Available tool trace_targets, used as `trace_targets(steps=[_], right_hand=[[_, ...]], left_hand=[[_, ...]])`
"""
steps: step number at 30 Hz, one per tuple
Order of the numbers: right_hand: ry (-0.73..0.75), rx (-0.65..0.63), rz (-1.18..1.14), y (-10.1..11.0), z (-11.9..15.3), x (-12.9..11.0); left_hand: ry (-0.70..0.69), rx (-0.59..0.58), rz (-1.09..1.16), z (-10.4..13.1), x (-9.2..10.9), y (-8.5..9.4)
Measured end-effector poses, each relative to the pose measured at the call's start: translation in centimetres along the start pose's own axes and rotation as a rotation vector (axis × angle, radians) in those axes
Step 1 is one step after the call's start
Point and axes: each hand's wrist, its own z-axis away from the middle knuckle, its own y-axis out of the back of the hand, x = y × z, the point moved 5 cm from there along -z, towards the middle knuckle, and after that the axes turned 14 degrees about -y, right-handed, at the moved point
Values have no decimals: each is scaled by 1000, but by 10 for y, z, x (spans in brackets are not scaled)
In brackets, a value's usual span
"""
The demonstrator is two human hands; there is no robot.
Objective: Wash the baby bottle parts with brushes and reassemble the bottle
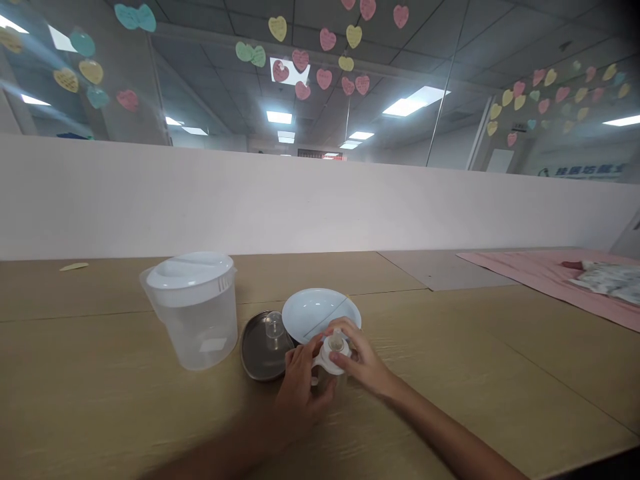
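Observation:
A baby bottle [331, 381] with a white collar, a clear nipple and a side handle stands between my hands. My left hand [301, 387] is wrapped round its body and handle. At the top, my right hand [361, 360] grips the white collar with thumb and fingers. Just behind lies a white bowl [313, 310] with a thin stick or straw across it. Left of the bowl is a dark metal tray [260, 353], and a small clear cap [274, 325] sits on it.
A clear lidded pitcher [203, 327] stands to the left on the tan tabletop [425, 400]. At the far right a pink cloth [540, 273] bears a patterned white bundle [613, 280]. A low white wall [300, 207] runs along the back under glass.

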Motion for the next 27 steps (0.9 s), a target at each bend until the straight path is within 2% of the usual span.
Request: trace_targets(steps=[3, 7, 9, 12, 14, 16, 18, 19, 20, 23, 25, 27], right_hand=[[-2, -113, -27, 2, 0, -1], [-120, 20, 63, 1, -1, 11], [-120, 84, 99, -1, 0, 16], [-26, 125, 187, -4, 2, 16], [26, 136, 247, -4, 2, 15], [44, 147, 283, -3, 3, 15], [45, 151, 294, -3, 3, 16], [44, 147, 294, -3, 3, 17], [42, 140, 291, -4, 2, 17], [29, 120, 286, -4, 2, 17], [19, 123, 298, -3, 2, 16], [8, 142, 315, -2, 2, 16]], left_hand=[[31, 2, 38, -1, -1, 1], [122, 27, 65, 2, -4, 0], [140, 29, 54, 5, -6, -1], [49, 38, -1, 3, -7, 4], [-22, 85, -26, -3, -11, 14], [17, 194, -47, -11, -27, 30], [164, 296, -102, -18, -52, 49], [226, 303, -152, -19, -66, 57], [258, 256, -215, -21, -78, 61], [242, -37, -403, -19, -109, 62], [211, -171, -466, -14, -118, 61], [203, -214, -500, -14, -114, 65]])
